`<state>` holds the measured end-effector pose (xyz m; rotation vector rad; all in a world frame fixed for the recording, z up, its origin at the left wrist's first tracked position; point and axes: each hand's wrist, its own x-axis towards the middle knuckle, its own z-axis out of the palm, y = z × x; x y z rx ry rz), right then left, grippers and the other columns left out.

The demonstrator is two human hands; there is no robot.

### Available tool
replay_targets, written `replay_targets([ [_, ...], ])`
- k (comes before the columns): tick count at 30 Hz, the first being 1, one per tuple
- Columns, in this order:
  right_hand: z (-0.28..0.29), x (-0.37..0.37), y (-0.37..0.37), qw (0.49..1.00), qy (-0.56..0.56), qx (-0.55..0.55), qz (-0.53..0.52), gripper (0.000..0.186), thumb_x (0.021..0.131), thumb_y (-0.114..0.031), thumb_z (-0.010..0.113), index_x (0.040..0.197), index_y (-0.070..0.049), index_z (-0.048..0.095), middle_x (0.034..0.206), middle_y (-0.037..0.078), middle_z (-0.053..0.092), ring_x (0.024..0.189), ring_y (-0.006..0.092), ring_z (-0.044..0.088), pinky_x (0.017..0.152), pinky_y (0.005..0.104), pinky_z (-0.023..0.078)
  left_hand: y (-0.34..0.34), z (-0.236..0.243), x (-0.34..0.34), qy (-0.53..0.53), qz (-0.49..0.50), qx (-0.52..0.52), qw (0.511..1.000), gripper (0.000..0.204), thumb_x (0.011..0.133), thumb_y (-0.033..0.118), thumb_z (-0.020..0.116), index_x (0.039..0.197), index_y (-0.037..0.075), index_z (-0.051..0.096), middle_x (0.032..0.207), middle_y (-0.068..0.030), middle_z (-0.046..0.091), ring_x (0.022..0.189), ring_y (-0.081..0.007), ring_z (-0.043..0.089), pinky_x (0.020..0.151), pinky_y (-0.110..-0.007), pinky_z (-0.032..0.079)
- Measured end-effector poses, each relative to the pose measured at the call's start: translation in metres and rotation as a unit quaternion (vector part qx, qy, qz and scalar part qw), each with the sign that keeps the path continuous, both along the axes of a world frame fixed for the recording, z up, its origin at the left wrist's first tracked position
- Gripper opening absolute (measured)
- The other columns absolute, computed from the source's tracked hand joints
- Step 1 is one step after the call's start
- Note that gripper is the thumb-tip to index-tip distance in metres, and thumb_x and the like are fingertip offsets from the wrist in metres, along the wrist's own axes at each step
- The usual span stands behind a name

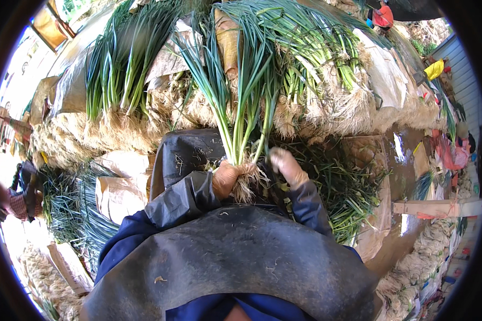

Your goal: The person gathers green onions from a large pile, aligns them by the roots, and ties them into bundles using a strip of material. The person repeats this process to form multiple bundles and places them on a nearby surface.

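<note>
My left hand [226, 179] is closed around the white lower stems of a bunch of green onions [241, 125]. Their pale roots [245, 188] hang out below the grip, and the long green leaves fan upward and away from me. Just right of the stems is my right hand [287, 167], slightly blurred, its fingers curled in. A dark strip of leaf runs beside those fingers; what they grip, if anything, is hidden. Both hands are over my lap, which a dark, dirt-specked apron [235, 251] covers.
Ahead lies a long heap of green onions [318, 64], roots toward me, with brown paper sheets [174, 53] among them. Loose leaf trimmings [337, 187] pile at my right. More onions [72, 206] and paper lie at left. Other people [19, 195] are at the sides and far back.
</note>
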<state>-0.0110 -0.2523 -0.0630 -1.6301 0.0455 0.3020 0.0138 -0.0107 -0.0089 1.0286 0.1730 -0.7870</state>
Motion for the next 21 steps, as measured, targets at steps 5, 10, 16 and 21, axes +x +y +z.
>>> replay_targets([
  [5, -0.021, -0.061, -0.017, 0.789, 0.187, -0.584, 0.041, 0.046, 0.084, -0.043, 0.067, 0.109, -0.004, 0.070, 0.113, 0.019, 0.068, 0.103, 0.0314, 0.064, 0.092, 0.0390, 0.049, -0.002, -0.005, 0.009, 0.021, -0.031, -0.057, 0.998, 0.018, 0.090, 0.001, 0.064, 0.108, -0.004, 0.063, 0.097, -0.0109, 0.070, 0.087, -0.0181, 0.068, 0.081, -0.028, 0.056],
  [10, 0.010, 0.002, -0.003, 0.960, 0.085, 0.187, -0.188, 0.062, 0.093, -0.045, 0.062, 0.137, -0.003, 0.050, 0.128, 0.010, 0.061, 0.115, 0.0213, 0.058, 0.101, 0.0353, 0.043, -0.010, -0.008, 0.003, 0.002, -0.126, -0.031, 0.992, 0.018, 0.089, 0.004, 0.069, 0.105, 0.000, 0.062, 0.093, -0.0076, 0.068, 0.083, -0.0164, 0.066, 0.075, -0.028, 0.054],
  [16, 0.028, 0.057, 0.030, 0.915, 0.046, 0.332, -0.226, 0.038, 0.100, -0.034, 0.057, 0.120, -0.002, 0.063, 0.111, 0.007, 0.067, 0.102, 0.0153, 0.062, 0.090, 0.0305, 0.049, -0.011, 0.005, -0.005, -0.025, -0.064, 0.019, 0.997, 0.021, 0.087, 0.005, 0.071, 0.107, 0.000, 0.064, 0.094, -0.0067, 0.069, 0.082, -0.0160, 0.066, 0.076, -0.028, 0.054],
  [21, 0.025, -0.014, 0.026, 0.984, -0.063, -0.127, -0.104, 0.027, 0.099, -0.023, 0.059, 0.103, 0.001, 0.069, 0.079, 0.006, 0.068, 0.069, 0.0094, 0.060, 0.058, 0.0258, 0.049, -0.009, 0.000, 0.004, 0.013, -0.015, -0.054, 0.998, 0.015, 0.092, 0.005, 0.065, 0.105, -0.002, 0.066, 0.093, -0.0072, 0.070, 0.084, -0.0145, 0.066, 0.076, -0.025, 0.054],
])
